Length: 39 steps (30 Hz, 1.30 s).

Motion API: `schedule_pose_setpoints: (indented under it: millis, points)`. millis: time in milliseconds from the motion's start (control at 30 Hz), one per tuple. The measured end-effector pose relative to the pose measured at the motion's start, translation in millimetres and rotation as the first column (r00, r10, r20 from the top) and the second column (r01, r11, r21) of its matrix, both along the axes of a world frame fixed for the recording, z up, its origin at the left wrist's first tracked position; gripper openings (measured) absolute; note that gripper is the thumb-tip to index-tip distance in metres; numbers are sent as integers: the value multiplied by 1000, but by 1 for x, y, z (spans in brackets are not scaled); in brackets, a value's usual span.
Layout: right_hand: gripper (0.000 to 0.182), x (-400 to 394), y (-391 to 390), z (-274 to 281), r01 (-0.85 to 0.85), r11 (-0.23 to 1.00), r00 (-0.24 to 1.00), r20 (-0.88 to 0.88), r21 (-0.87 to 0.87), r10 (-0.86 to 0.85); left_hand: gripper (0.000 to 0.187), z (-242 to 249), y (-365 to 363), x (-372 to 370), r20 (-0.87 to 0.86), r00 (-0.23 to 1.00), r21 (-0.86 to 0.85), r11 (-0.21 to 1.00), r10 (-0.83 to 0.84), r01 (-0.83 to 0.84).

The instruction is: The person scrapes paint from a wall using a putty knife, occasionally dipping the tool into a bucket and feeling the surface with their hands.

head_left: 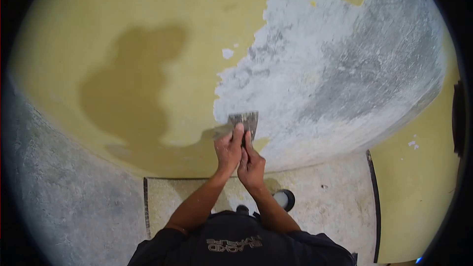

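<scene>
Both of my hands are closed on one metal scraper (pixel 245 118), whose wide blade lies against the wall at the edge where yellow paint (pixel 197 69) meets a bare whitish-grey patch (pixel 295 69). My left hand (pixel 228 151) is on the scraper's left side, its fingers wrapped round it. Just to the right and slightly lower, my right hand (pixel 251 165) grips the tool, with a finger stretched up along the blade. The handle is mostly hidden by my fingers.
A round dark-rimmed container (pixel 284 200) with pale contents stands on the floor near my right forearm. Grey rough wall (pixel 84 187) is at the lower left. A dark strip (pixel 374 202) edges a yellow surface at the right. My shadow falls on the yellow paint.
</scene>
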State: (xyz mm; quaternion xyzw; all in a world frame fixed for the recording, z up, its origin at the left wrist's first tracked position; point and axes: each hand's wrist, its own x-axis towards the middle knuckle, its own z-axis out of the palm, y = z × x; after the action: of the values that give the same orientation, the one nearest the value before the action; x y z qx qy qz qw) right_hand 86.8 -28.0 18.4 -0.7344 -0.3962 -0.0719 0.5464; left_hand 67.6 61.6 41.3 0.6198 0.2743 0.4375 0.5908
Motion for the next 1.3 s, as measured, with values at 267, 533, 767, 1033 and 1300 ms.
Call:
schedule_pose_setpoints:
  millis: [267,533,767,1033,1300]
  points:
    - [47,0,1,45,-5,998,999,40,-57,7,51,20,6,2,69,998,11,1000,-9,8]
    - [50,-10,16,62,-25,993,994,102,-115,37,52,42,14,-9,224,974,-199,979,16,30]
    - [49,-17,17,71,19,993,992,129,-120,-4,48,34,18,-4,309,951,-272,959,3,85]
    - [51,-19,23,60,36,994,991,135,-107,-22,37,34,25,-12,280,957,-212,967,-78,141]
    - [50,-23,23,61,42,995,996,85,-90,-34,49,48,21,-19,223,975,-175,983,-22,62]
